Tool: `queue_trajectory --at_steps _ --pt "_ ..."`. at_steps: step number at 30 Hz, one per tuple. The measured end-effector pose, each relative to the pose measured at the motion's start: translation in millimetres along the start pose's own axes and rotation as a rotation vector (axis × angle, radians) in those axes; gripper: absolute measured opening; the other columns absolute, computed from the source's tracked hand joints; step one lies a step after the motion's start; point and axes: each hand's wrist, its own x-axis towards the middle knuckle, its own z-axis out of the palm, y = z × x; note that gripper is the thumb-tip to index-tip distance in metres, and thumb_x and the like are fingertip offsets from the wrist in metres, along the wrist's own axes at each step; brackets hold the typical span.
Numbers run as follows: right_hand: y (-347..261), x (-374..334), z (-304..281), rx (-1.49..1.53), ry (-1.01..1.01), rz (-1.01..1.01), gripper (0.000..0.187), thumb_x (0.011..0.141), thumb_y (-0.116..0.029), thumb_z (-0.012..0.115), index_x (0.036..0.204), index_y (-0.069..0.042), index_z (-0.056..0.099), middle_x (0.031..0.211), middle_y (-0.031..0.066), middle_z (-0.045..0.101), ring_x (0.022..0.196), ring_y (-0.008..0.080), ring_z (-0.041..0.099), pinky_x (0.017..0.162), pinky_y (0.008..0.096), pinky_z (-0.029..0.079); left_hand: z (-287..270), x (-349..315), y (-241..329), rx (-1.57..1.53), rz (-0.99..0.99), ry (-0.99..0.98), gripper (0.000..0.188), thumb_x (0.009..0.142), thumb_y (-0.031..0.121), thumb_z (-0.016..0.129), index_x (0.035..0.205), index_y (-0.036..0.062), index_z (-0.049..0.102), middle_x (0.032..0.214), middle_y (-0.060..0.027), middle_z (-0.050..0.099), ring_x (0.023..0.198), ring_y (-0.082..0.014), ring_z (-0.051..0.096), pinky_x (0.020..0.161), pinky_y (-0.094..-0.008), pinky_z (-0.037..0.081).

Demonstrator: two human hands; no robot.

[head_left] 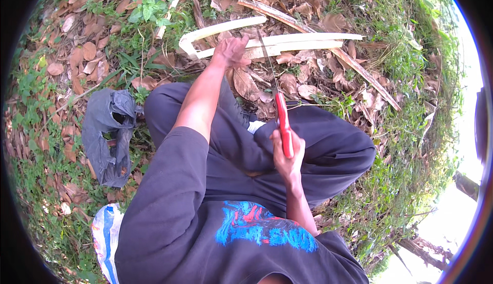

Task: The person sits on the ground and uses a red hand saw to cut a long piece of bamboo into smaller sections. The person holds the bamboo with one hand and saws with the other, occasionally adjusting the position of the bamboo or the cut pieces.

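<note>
Two hands busy: left hand (231, 51) presses the pale stalk (287, 42) on leaf litter, right hand (287, 153) grips a red-handled knife (282, 122). Cutting seems underway; next needs steady blade aim.

Three pale split stalks (277, 42), one red-handled knife (283, 125), one grey bag (105, 130), one white-blue sack (105, 235)

Ground (411, 130): patchy green weeds over a thick litter of dry brown leaves (84, 53). Pale split stalk strips (287, 42) lie across the litter up top. A crumpled grey plastic bag (108, 130) sits to the left; below it, a white-and-blue sack (105, 232), probably woven.
</note>
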Motion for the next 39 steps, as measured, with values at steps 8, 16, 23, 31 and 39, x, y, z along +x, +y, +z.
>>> queue_trajectory --at_steps 8,16,23,31,39 --pt "17.8 -15.4 8.0 -0.062 -0.025 -0.048 0.013 0.093 -0.009 0.064 0.092 0.004 0.064 0.058 0.0162 0.060 0.053 0.0230 0.067 0.054 0.0324 0.050 6.0 2.2 -4.2 0.034 0.031 0.029 0.083 0.080 0.050 0.078 0.136 0.0014 0.040 0.091 -0.0196 0.070 0.090 -0.0352 0.070 0.085 -0.0466 0.057" --pt "24.3 -19.8 7.7 -0.046 -0.082 0.009 0.015 0.094 -0.008 0.062 0.088 0.006 0.063 0.062 0.0151 0.063 0.057 0.0221 0.069 0.056 0.0305 0.052 0.4 3.0 -3.7 -0.030 0.024 -0.018 0.076 0.079 0.046 0.078 0.129 -0.0002 0.044 0.089 -0.0189 0.070 0.088 -0.0348 0.070 0.083 -0.0459 0.058" --pt "33.1 -3.0 6.3 0.026 -0.076 0.009 0.009 0.092 -0.004 0.062 0.091 0.004 0.065 0.061 0.0134 0.060 0.055 0.0123 0.061 0.054 0.0297 0.048 8.6 4.6 -4.8 0.007 0.043 0.046 0.080 0.076 0.047 0.081 0.132 0.0022 0.044 0.095 -0.0200 0.071 0.090 -0.0351 0.071 0.085 -0.0474 0.057" --pt "19.9 35.8 13.4 -0.064 -0.102 0.053 0.018 0.092 -0.012 0.064 0.087 0.005 0.062 0.064 0.0244 0.058 0.061 0.0377 0.067 0.056 0.0413 0.049 12.7 8.6 -10.6 -0.037 0.089 0.071 0.074 0.072 0.045 0.084 0.123 0.0050 0.048 0.094 -0.0219 0.071 0.092 -0.0395 0.070 0.085 -0.0493 0.055" --pt "26.7 55.3 6.6 -0.033 -0.123 0.053 0.013 0.091 -0.011 0.063 0.087 0.001 0.063 0.067 0.0251 0.059 0.066 0.0453 0.063 0.057 0.0449 0.049 8.4 12.0 -0.1 -0.075 0.040 0.043 0.066 0.072 0.044 0.081 0.117 0.0060 0.050 0.096 -0.0250 0.071 0.094 -0.0418 0.070 0.085 -0.0519 0.054"
